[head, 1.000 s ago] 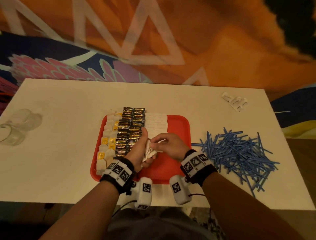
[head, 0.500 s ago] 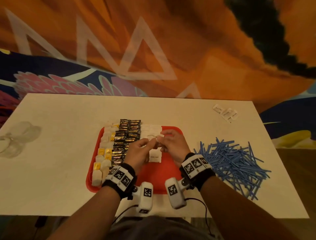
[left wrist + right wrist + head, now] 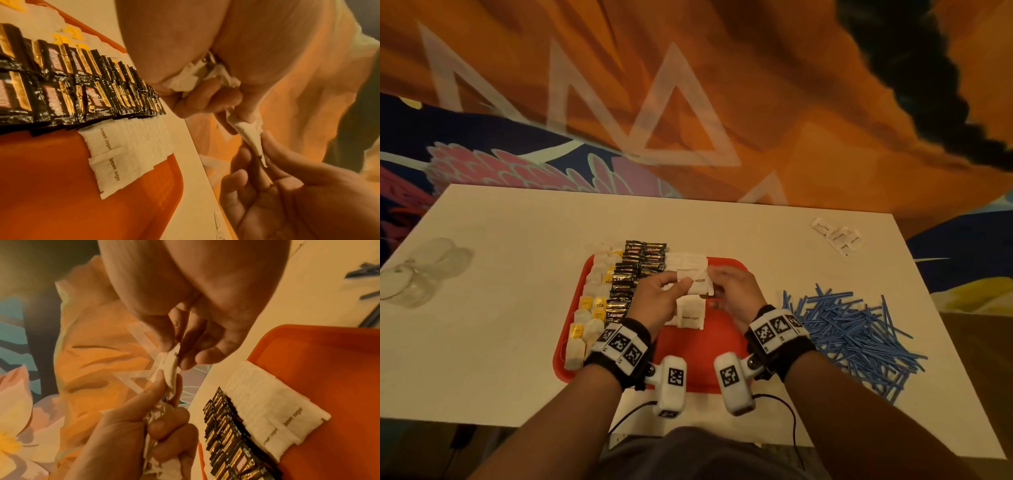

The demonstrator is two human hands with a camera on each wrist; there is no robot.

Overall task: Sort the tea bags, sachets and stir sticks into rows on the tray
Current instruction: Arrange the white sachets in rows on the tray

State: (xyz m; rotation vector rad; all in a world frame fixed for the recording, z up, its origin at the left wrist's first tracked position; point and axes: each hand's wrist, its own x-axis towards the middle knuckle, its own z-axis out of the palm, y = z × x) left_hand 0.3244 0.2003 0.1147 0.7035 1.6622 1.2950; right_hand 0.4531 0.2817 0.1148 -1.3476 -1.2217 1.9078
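A red tray [image 3: 726, 346] holds a row of tea bags [image 3: 594, 301] at the left, black-and-gold sachets [image 3: 635, 274] beside them, and white brown-sugar sachets [image 3: 690, 263] in a third row. My left hand [image 3: 659, 299] grips a bunch of white sugar sachets [image 3: 191, 79] above the tray. My right hand [image 3: 732, 291] pinches one white sachet [image 3: 697, 282] by its right end while the left thumb and finger still hold its other end [image 3: 248, 131]. The blue stir sticks [image 3: 849, 335] lie in a loose heap on the table, right of the tray.
A clear glass jar [image 3: 421, 270] lies on the white table [image 3: 500, 308] at the far left. A few white sachets [image 3: 839, 236] sit near the far right corner. The patterned orange floor lies beyond the table's far edge.
Both hands rose and moved toward the far end of the tray. The crumpled bunch stayed in my left hand, and one sachet now stretches flat between both hands.
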